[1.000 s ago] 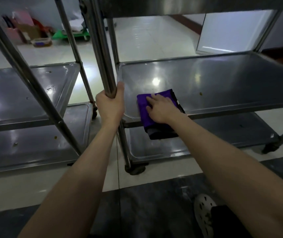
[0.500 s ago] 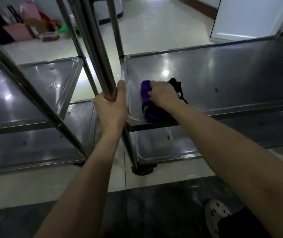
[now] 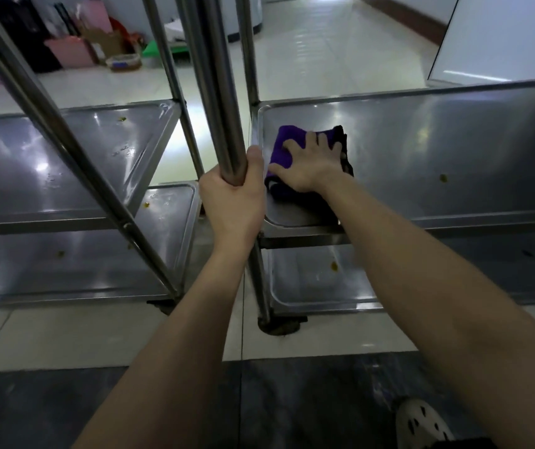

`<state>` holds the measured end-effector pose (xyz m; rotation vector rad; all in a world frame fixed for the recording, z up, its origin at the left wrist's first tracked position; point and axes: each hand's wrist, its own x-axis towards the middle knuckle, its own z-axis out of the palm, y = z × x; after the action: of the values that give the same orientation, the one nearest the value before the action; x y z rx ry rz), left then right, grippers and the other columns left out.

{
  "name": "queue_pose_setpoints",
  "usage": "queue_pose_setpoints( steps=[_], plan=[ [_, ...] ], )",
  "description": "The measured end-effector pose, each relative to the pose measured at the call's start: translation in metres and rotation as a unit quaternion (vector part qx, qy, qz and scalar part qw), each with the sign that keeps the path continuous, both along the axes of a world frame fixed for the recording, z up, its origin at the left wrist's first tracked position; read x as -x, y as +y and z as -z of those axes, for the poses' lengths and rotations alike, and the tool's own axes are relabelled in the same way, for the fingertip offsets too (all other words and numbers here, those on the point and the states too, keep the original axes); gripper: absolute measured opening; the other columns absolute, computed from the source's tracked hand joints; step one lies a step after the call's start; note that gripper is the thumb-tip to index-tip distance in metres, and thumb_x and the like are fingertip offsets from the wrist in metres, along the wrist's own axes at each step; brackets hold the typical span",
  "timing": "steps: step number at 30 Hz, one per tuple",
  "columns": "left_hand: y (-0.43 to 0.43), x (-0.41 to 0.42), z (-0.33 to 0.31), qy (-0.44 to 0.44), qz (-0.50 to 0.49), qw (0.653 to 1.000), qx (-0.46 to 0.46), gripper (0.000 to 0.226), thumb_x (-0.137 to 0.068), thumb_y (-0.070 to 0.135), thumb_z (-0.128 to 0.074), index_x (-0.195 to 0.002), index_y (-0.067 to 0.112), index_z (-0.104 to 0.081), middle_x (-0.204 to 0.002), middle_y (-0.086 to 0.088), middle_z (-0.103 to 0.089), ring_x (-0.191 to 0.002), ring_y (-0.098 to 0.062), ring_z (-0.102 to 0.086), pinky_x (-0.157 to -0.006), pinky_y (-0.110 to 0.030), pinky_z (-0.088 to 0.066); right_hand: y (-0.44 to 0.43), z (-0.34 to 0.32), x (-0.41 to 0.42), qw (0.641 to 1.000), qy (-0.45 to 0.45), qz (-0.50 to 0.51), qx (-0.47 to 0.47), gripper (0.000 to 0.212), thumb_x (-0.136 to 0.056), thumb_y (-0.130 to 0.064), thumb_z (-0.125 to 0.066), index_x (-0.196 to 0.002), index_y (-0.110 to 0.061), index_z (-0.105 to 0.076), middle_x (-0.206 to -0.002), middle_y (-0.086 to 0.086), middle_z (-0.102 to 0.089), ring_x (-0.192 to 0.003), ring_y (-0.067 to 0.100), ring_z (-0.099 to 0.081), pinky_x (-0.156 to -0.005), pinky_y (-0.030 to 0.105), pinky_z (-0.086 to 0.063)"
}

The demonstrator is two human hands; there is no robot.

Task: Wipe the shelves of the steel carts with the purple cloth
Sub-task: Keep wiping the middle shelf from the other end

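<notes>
Two steel carts stand side by side. The left hand (image 3: 232, 202) curls fully around the right cart's corner post (image 3: 220, 92). The right hand (image 3: 311, 163), fingers spread flat, presses the purple cloth (image 3: 284, 147) onto the middle shelf (image 3: 421, 150), at its near-left corner.

The left hand (image 3: 232, 202) gripped the upright post (image 3: 224, 92) at the near corner of the right-hand steel cart (image 3: 486, 222), thumb lying up along the tube. The right hand (image 3: 308, 166) lay flat, fingers spread, pressing the purple cloth (image 3: 284, 147) onto the near left corner of that cart's middle shelf (image 3: 421, 150) (a dark layer showed at the cloth's right edge). A yellowish speck (image 3: 443, 178) sat farther right on the same shelf. A second cart (image 3: 65, 163) stood just to the left, its shelves spotted too. A white shoe (image 3: 421, 422) showed at lower right.
</notes>
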<state>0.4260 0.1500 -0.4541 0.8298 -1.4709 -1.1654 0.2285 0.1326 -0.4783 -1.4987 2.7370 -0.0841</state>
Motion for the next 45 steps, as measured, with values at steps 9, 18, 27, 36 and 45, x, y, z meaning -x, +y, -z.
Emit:
queue_pose_setpoints(
  steps=[9,18,27,36,45],
  plan=[
    [0.001,0.001,-0.002,-0.005,0.013,1.0,-0.006,0.064,-0.1,0.035,-0.071,-0.042,0.034,-0.043,-0.046,0.008,-0.038,-0.047,-0.022,-0.04,-0.053,-0.035,-0.037,0.06,0.005,-0.042,0.973,-0.086,-0.18,0.115,0.042,-0.101,-0.049,-0.06,-0.138,-0.031,-0.06,-0.129,0.007,-0.057,-0.113,0.026,-0.057,-0.096,0.047,-0.049],
    [-0.001,0.003,0.0,-0.003,-0.014,1.0,-0.009,0.057,-0.093,0.044,-0.07,-0.045,0.031,-0.042,-0.05,-0.003,-0.04,-0.049,-0.027,-0.042,-0.051,-0.041,-0.04,-0.046,-0.011,-0.013,0.992,-0.05,-0.046,0.105,0.042,-0.105,-0.037,-0.049,-0.143,-0.019,-0.054,-0.146,0.02,-0.048,-0.131,0.04,-0.049,-0.109,0.057,-0.044],
    [0.002,0.003,0.005,-0.006,-0.028,1.0,0.004,0.041,-0.091,0.043,-0.069,-0.06,0.03,-0.046,-0.054,-0.005,-0.047,-0.05,-0.032,-0.05,-0.05,-0.046,-0.047,0.108,-0.001,-0.042,0.972,-0.094,-0.18,0.117,0.045,-0.1,-0.046,-0.065,-0.143,-0.033,-0.064,-0.122,0.001,-0.055,-0.117,0.023,-0.052,-0.105,0.041,-0.045],
    [-0.013,0.003,0.022,-0.089,-0.113,0.979,0.145,0.017,-0.09,0.051,-0.059,-0.076,0.049,-0.05,-0.075,0.018,-0.061,-0.065,-0.006,-0.06,-0.058,-0.012,-0.043,-0.032,-0.022,0.001,0.991,-0.057,-0.061,0.104,0.041,-0.106,-0.036,-0.051,-0.146,-0.033,-0.06,-0.146,0.014,-0.053,-0.131,0.037,-0.053,-0.111,0.05,-0.046],
    [-0.013,0.003,0.018,-0.092,-0.097,0.98,0.145,0.024,-0.091,0.046,-0.058,-0.075,0.043,-0.041,-0.073,0.026,-0.06,-0.066,0.0,-0.059,-0.06,-0.008,-0.041,0.081,-0.001,-0.046,0.984,-0.087,-0.111,0.109,0.045,-0.1,-0.044,-0.06,-0.143,-0.034,-0.062,-0.131,0.005,-0.055,-0.117,0.028,-0.055,-0.101,0.043,-0.049]
  ],
)
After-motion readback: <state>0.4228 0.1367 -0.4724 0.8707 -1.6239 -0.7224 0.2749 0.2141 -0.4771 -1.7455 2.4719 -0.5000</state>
